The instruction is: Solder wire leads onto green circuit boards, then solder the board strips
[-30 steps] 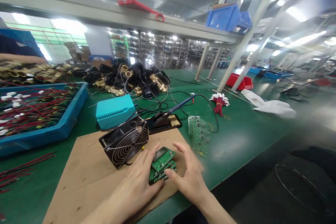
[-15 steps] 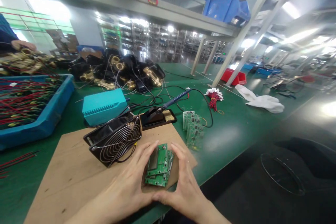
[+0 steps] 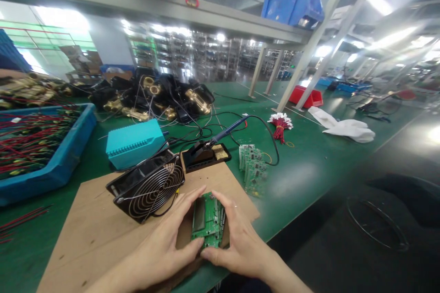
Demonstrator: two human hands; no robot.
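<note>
A small stack of green circuit boards (image 3: 209, 219), the top one with a grey display panel, sits slightly fanned between my two hands over the cardboard. My left hand (image 3: 168, 242) curves round the stack's left side, its thumb against the near left corner. From the right, my right hand (image 3: 239, 238) closes on the same boards, fingertips at the far edge and thumb at the near edge. Just beyond my left fingers stands a black fan with a wire guard (image 3: 154, 190). More green circuit boards (image 3: 254, 169) stand in a row on the green bench, past my right hand.
A cardboard sheet (image 3: 89, 229) covers the near bench. Behind the fan are a teal box (image 3: 135, 142) and a soldering iron (image 3: 227, 130) in its stand. A blue crate (image 3: 74, 155) of wired parts stands left; brass-and-black assemblies (image 3: 161, 96) are piled behind. Bundled red wires (image 3: 280, 126) lie right.
My hands have drawn in closer round the stack, and my left thumb now rests on its near corner. The boards look more squared up. The co-worker's hand at far left is out of view.
</note>
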